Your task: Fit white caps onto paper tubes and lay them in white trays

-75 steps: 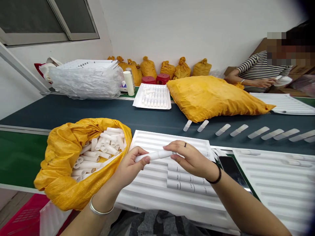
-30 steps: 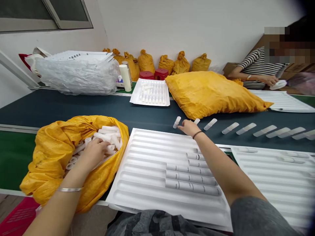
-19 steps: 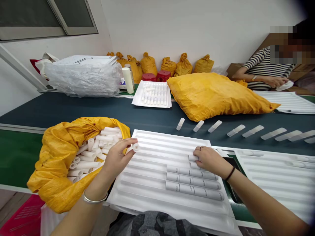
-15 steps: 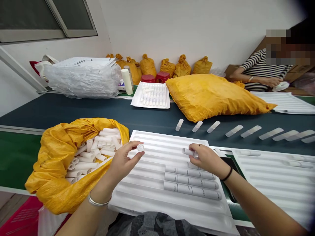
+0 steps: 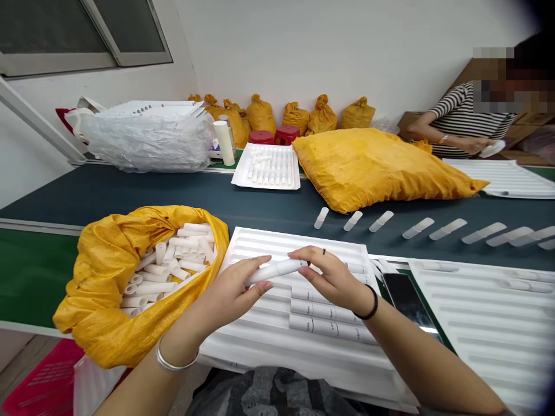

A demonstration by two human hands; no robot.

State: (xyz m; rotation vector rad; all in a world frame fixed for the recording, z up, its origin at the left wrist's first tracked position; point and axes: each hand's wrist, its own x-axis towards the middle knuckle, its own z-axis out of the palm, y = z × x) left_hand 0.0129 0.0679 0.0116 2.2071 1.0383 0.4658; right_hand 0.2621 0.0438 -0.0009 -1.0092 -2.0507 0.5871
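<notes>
My left hand [image 5: 236,289] holds the left end of a white tube [image 5: 277,269] between thumb and fingers. The tube's right end is pinched by my right hand [image 5: 325,274], so both hands share it above a white ridged tray [image 5: 255,245]. Several printed tubes [image 5: 323,309] lie side by side in the tray's grooves, partly covered by my right hand and wrist. An open yellow sack [image 5: 104,254] full of short white tubes [image 5: 151,277] stands to the left of my left hand.
Frosted tubes [image 5: 418,228] stand in a row on the dark belt [image 5: 269,211]. A stuffed yellow sack [image 5: 373,167] lies behind them. A phone [image 5: 407,300] and another ridged tray [image 5: 472,312] are at the right. A person in a striped top [image 5: 463,121] handles something white.
My hands have come together above the tray; the two pieces held apart before now form one line between them. The phone shows more. The frosted tubes have shifted slightly right.
</notes>
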